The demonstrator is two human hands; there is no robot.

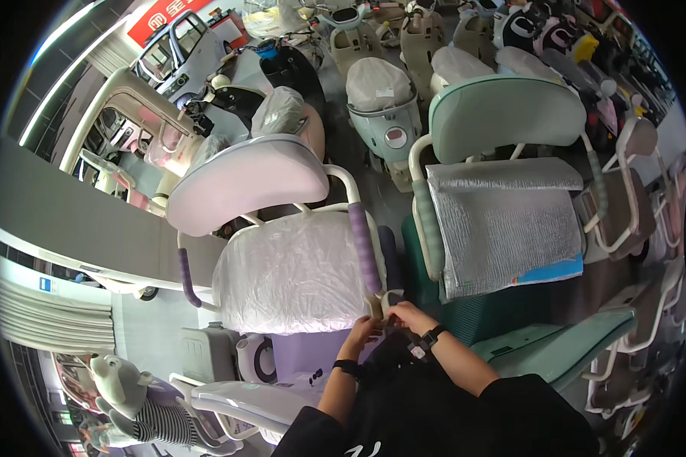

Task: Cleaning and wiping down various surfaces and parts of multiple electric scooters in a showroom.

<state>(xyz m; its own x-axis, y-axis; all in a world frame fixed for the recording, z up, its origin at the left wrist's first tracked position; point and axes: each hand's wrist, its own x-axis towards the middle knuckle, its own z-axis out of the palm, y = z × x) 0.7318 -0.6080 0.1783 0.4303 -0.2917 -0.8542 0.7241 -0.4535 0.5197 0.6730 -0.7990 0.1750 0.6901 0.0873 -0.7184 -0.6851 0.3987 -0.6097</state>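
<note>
Both hands meet at the front end of a purple-sleeved armrest (365,248) on a cream tubular seat frame. Between them is a small cream piece (390,298), whose exact kind is unclear. My left hand (365,332) pinches its lower end beside the seat corner. From the other side, my right hand (407,317) grips it, fingers curled. The seat cushion (291,271) is wrapped in clear plastic film. A pale pink backrest (251,185) rises behind it. Below the seat is a purple body panel (306,360) of the vehicle.
To the right stands a green vehicle with a mint backrest (509,114) and a silver foil sheet (509,228) over its seat. Several scooters (386,128) fill the background. A white-lilac seat back (246,403) and a mint seat back (566,348) flank me. A plush bear (120,385) sits lower left.
</note>
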